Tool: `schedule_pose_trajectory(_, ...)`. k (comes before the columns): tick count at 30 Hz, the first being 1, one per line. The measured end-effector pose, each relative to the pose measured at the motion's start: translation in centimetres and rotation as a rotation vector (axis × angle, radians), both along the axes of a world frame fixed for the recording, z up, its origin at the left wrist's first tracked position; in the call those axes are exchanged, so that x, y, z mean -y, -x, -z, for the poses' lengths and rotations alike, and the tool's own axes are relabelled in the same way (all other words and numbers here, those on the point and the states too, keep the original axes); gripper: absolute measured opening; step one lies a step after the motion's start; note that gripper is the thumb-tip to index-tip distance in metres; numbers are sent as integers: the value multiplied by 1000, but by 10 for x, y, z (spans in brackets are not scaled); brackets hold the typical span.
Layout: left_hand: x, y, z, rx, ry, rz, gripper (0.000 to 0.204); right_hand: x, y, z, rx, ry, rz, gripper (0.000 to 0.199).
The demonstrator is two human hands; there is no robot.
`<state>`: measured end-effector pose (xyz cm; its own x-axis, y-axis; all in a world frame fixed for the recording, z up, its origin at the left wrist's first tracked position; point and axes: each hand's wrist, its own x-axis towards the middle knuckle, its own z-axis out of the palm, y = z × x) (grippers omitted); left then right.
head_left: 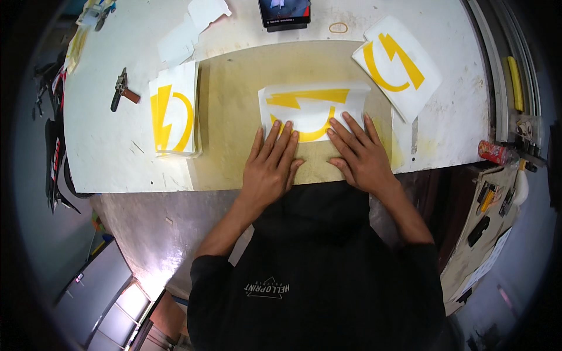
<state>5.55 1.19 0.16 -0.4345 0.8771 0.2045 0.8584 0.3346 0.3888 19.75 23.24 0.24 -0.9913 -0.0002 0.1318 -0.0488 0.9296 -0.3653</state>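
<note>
A white sheet with a yellow bolt-and-curve print lies in front of me on a tan mat, its far edge lifting a little. My left hand rests flat on its near left part, fingers stretched out. On the near right part my right hand lies with fingers spread. Both sets of fingertips cover parts of the yellow curve. To the left is a stack of similar printed sheets. At the far right, more such sheets lie at an angle, partly on the mat's edge.
A small tool with a brown handle lies at the left. Paper scraps, a phone or tablet and a rubber band are along the far side. A red-labelled bottle sits beyond the table's right edge.
</note>
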Motion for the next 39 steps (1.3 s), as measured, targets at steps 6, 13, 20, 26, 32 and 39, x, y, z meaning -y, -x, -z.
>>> schedule_pose_trajectory(6,4,1,5,19,-5,5,48,1,-3,4,7,-26,10,59)
schedule_pose_trajectory(13,2,4,6,-6,-3,0,46,2,-4,6,-13,-41,20,58)
schedule_pose_trajectory(20,3,4,6,37,-15,0,48,2,-2,7,-10,-53,30,58)
schedule_pose_trajectory(26,3,5,5,37,-1,9,47,4,-4,10,-8,-56,38,59)
schedule_pose_trajectory(32,5,2,-9,-92,142,20,57,3,-4,7,7,-67,29,58)
schedule_pose_trajectory(39,-24,-28,4,36,110,54,73,4,-3,7,-11,-63,27,59)
